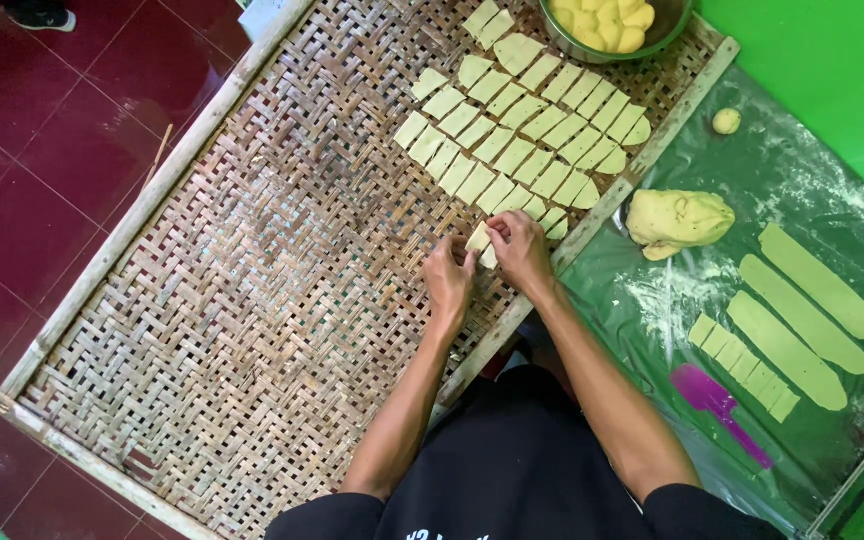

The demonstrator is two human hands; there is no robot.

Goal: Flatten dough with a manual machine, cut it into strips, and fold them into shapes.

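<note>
Dark-sleeved arms reach forward from the bottom of the frame, the left hand (449, 283) and right hand (520, 250) meeting over a woven bamboo tray (252, 300), fingers of both pinched closed on one pale yellow dough piece (479, 242) held at the near end of the rows, apparently so it can be set down flat in line with the others; just beyond the hands, the laid-out dough pieces (522, 140) sit in tight slanted rows, close together yet mostly not overlapping, likely so each stays separate on the open weave; to the person's right, on a green flour-dusted plastic sheet (802, 180), a dough lump (679, 218), long flattened strips (802, 310), a row of cut squares (744, 366) and a purple cutter (717, 405) lie within easy reach; farthest off, a metal bowl (677, 28) of yellow pieces rests on the tray's far edge
</note>
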